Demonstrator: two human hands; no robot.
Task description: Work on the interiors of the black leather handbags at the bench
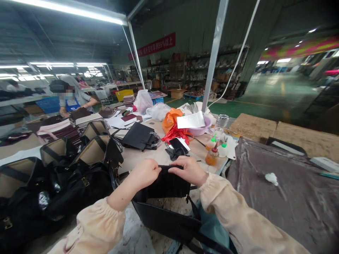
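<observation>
A black handbag (166, 215) hangs open at the near edge of the table, its inside facing up toward me. My left hand (147, 173) is closed on the left part of the bag's far rim. On the same rim, my right hand (189, 171) pinches the edge, thumb on the near side and fingers over the far side. A small gap of black rim shows between the two hands. Just beyond them lie a small black piece (178, 146) and black scraps. The bag's lower part is partly hidden by my arms.
Several black bags (90, 176) crowd the left side. A flat black bag (137, 135) lies mid-table. Bottles of orange liquid (212, 157), a lilac basin (201, 129) and an orange plastic bag (172, 120) stand beyond. A dark cloth (286, 190) covers the right surface. Across the table, a co-worker (71, 100) handles pieces.
</observation>
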